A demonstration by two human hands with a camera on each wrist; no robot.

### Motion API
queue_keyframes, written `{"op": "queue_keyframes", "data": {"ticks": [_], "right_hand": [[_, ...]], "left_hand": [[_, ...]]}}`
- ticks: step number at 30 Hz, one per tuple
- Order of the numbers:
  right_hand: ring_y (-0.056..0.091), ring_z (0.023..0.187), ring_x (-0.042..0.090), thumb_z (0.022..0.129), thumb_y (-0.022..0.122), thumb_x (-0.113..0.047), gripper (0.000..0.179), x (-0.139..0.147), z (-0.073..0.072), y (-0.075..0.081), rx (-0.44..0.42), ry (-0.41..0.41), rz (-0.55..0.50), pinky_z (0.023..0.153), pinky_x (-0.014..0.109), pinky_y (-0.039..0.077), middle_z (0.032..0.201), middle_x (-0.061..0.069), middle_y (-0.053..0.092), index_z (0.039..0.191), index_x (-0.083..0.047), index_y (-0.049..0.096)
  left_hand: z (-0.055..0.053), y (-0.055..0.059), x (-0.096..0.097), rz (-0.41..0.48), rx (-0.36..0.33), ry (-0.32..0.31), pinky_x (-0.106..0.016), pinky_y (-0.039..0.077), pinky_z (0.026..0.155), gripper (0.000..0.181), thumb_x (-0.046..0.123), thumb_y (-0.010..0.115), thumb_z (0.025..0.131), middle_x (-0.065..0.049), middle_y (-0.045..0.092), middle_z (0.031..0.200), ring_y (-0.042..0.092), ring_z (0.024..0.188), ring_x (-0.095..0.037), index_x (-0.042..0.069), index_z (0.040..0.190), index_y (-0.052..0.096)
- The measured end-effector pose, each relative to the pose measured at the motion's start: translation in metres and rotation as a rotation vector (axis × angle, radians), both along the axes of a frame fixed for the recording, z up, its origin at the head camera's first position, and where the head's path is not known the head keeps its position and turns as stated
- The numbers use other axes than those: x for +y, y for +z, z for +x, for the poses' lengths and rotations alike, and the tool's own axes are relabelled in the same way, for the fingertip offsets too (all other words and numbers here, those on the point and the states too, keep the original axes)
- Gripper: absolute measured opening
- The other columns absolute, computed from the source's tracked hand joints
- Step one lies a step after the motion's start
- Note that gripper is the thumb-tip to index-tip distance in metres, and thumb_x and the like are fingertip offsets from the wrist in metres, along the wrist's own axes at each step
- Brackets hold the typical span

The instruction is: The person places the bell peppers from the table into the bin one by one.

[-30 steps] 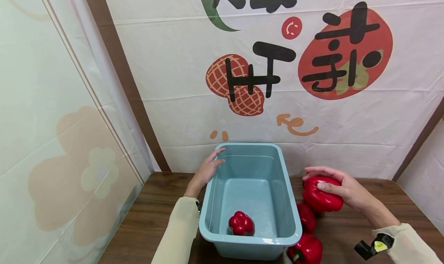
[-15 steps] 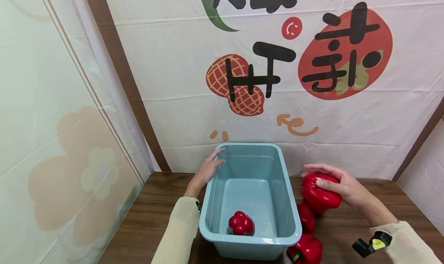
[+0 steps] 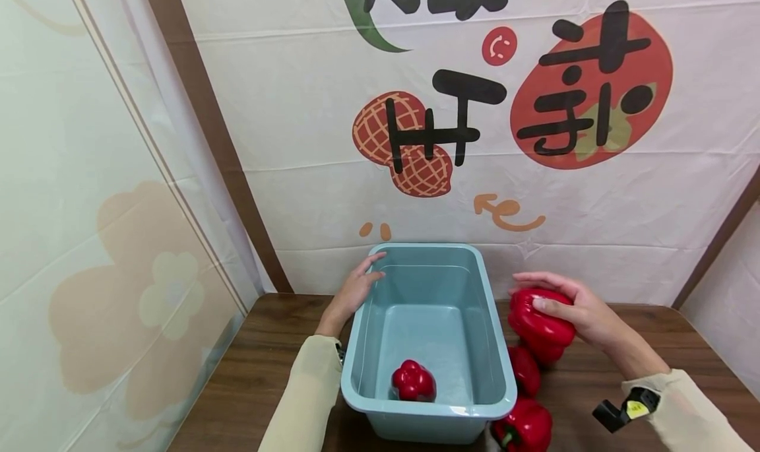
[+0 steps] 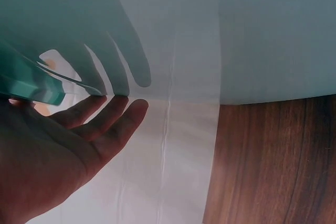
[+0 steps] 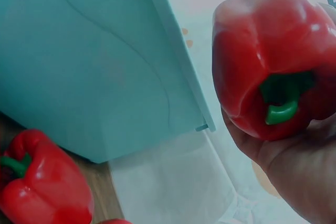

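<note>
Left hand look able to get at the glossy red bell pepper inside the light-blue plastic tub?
Probably yes. The left hand touches the left side of the open-topped tub, and nothing shows over the bell pepper inside. It would need to move toward the near end.

We count at least four red bell peppers (image 3: 413, 381) (image 3: 534, 326) (image 3: 525, 371) (image 3: 527, 425), one blue tub (image 3: 427, 429), two hands (image 3: 353, 290) (image 3: 594, 317) and one wooden tabletop (image 3: 267, 353)

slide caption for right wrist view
Right hand holds a red pepper beside a blue tub; another pepper lies lower left.
</note>
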State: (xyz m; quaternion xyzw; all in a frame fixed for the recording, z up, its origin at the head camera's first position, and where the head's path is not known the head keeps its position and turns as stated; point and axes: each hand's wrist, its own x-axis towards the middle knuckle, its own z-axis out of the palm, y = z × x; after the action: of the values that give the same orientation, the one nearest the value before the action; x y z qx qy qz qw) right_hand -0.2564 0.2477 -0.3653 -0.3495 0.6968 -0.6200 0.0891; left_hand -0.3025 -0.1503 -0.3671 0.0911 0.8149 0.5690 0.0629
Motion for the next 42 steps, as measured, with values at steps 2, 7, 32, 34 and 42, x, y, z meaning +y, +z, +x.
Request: {"op": "queue_keyframes", "data": {"ticks": [2, 7, 32, 34, 42], "right_hand": [[0.064, 0.111, 0.020, 0.096, 0.046, 0.005, 0.049, -0.002, -0.001, 0.001, 0.005, 0.002, -0.003, 0.079, 0.042, 0.058, 0.131, 0.003, 0.063, 0.144, -0.005, 0.046], [0.064, 0.111, 0.020, 0.096, 0.047, 0.004, 0.049, -0.005, -0.003, 0.002, -0.009, -0.016, 0.007, 0.079, 0.043, 0.058, 0.131, 0.000, 0.062, 0.144, -0.006, 0.046], [0.063, 0.113, 0.021, 0.097, 0.046, 0.002, 0.048, -0.017, -0.005, 0.008, 0.000, 0.004, -0.042, 0.080, 0.041, 0.058, 0.132, 0.002, 0.062, 0.145, -0.006, 0.045], [0.063, 0.112, 0.021, 0.097, 0.046, 0.002, 0.048, -0.020, -0.005, 0.009, -0.001, 0.001, -0.038, 0.080, 0.041, 0.058, 0.132, 0.003, 0.062, 0.145, -0.006, 0.045], [0.062, 0.113, 0.022, 0.095, 0.051, 0.001, 0.050, -0.031, -0.006, 0.007, 0.031, 0.020, -0.035, 0.079, 0.042, 0.058, 0.133, 0.005, 0.060, 0.144, -0.004, 0.044]], "left_hand": [[0.000, 0.000, 0.000, -0.002, 0.004, -0.003, -0.060, 0.030, 0.111, 0.052, 0.018, 0.044, 0.101, -0.016, 0.025, 0.161, 0.030, 0.143, -0.039, 0.008, 0.152, 0.037], [0.000, 0.001, 0.000, -0.012, 0.016, -0.004, -0.060, 0.030, 0.111, 0.052, 0.018, 0.043, 0.101, -0.016, 0.024, 0.161, 0.030, 0.143, -0.039, 0.008, 0.152, 0.037], [0.000, -0.001, 0.000, 0.010, 0.016, -0.003, -0.060, 0.032, 0.109, 0.052, 0.017, 0.045, 0.101, -0.017, 0.025, 0.161, 0.033, 0.141, -0.039, 0.007, 0.152, 0.037], [-0.001, -0.001, 0.000, 0.015, 0.011, -0.005, -0.061, 0.033, 0.109, 0.052, 0.017, 0.044, 0.101, -0.017, 0.025, 0.161, 0.033, 0.140, -0.040, 0.008, 0.152, 0.037], [0.000, -0.001, 0.000, 0.007, 0.010, 0.000, -0.061, 0.033, 0.108, 0.052, 0.018, 0.043, 0.101, -0.017, 0.025, 0.161, 0.035, 0.139, -0.040, 0.008, 0.152, 0.037]]}}
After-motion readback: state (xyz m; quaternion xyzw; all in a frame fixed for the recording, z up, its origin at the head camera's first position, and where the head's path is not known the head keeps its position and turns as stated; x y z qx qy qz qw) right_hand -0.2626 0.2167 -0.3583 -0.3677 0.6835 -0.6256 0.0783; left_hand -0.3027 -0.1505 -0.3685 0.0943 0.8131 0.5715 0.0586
